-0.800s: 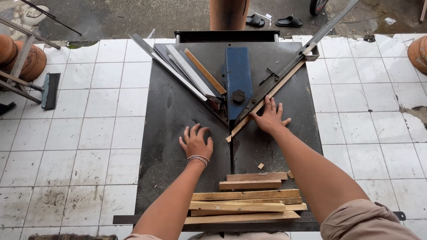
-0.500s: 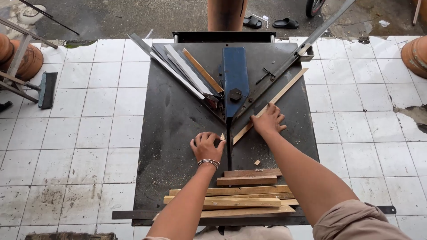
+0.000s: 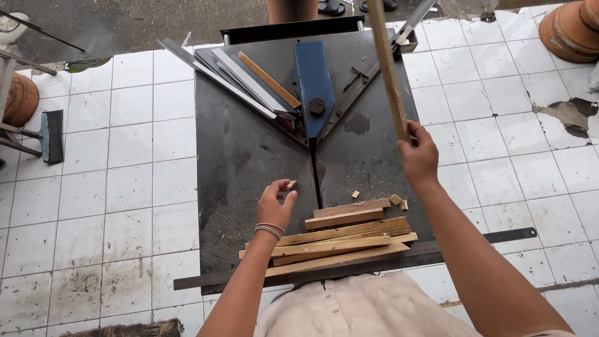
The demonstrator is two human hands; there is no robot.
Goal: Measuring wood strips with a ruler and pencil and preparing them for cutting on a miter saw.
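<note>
While the right hand grips a long wooden strip near its lower end, holding it raised and near-upright over the right half of the black saw table, the left hand pinches a small wood offcut between its fingertips just left of the blade slot.

Near edge: stack of cut wooden strips lies crosswise just beside the left wrist, between both forearms. A few small wood chips sit at the stack's right end.

Far side: blue blade guard on the centre line, angled metal fences running out from it in a V. Several loose strips rest against the left fence. Right fence is partly crossed by the raised strip.

Open room: bare table surface left of the left hand, out to the table's left edge. White tiled floor all round. Clay pots far right corner, well apart; a brush on the floor far left.
</note>
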